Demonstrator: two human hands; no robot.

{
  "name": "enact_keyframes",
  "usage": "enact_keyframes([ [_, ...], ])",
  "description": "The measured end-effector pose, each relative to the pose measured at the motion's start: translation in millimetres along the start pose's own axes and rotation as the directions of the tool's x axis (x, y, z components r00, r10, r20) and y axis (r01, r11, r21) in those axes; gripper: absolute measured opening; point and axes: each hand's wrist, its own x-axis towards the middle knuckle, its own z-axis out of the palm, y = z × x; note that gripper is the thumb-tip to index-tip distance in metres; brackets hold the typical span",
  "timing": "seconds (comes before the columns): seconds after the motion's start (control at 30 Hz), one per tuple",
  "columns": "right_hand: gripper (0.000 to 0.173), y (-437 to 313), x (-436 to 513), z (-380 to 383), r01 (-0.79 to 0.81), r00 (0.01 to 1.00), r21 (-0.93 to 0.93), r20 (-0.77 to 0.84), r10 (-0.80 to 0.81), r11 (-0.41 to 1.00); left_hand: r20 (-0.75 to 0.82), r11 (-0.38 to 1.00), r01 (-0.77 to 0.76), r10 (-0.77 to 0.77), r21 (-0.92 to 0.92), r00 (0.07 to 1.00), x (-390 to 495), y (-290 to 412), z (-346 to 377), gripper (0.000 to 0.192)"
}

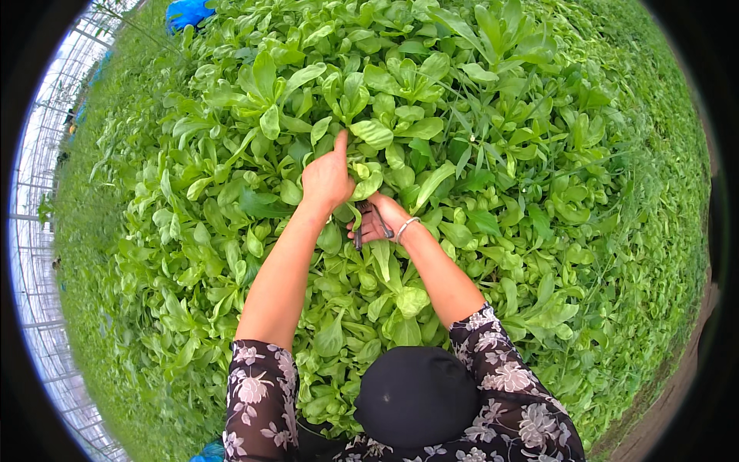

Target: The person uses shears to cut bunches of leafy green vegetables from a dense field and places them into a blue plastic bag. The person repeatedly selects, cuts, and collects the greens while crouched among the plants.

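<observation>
Dense, leafy green plants (375, 134) with broad rounded leaves spread out before me. My left hand (324, 178) reaches in among them, index finger stretched toward the base of a leaf cluster (345, 99). Its other fingers are curled and mostly hidden, so whether they grip a stem is unclear. Close by on the right and slightly nearer to me, my right hand (383, 219) is turned palm up around a dark metal cutting tool (381, 220), apparently scissors or snips. Leaves cover part of that tool, and its blades cannot be made out. A light bracelet (406, 228) circles the right wrist.
Thin-leaved weeds (470, 136) grow among the crop on the right. Blue plastic (187, 12) lies at the upper left, with more blue material (209, 451) near my body. A greenhouse frame (36, 231) edges the left side; bare soil (664, 424) shows at lower right.
</observation>
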Motion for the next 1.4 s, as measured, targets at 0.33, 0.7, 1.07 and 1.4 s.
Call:
enact_keyframes([
  [0.33, 0.045, 6.3, -13.3, -0.3, 0.262, 0.953, -0.116, -0.127, -0.275, 0.958, -0.339, 0.913, -0.100, -0.044, -0.396, 0.940, -22.1, -44.7, 11.9, 0.026],
  [0.7, 0.043, -32.2, -9.1, 26.5, 0.320, 0.944, -0.297, 0.023, -0.328, 0.900, -0.065, 0.571, -0.024, -0.052, -0.821, 0.997, 20.7, -43.1, -41.7, 0.047],
  [1.07, 0.046, -14.5, 2.2, 4.3, 0.114, 0.993, 0.013, 0.038, -0.115, 0.993, 0.047, 0.466, 0.062, -0.044, -0.883, 0.998, 0.0, -54.1, -14.1, 0.032],
  [1.4, 0.054, 27.2, -25.9, -13.7, 0.256, 0.962, 0.278, 0.016, -0.272, 0.926, 0.097, 0.981, -0.192, 0.195, -0.035, 0.976, 14.6, 18.9, -57.3, 0.071],
])
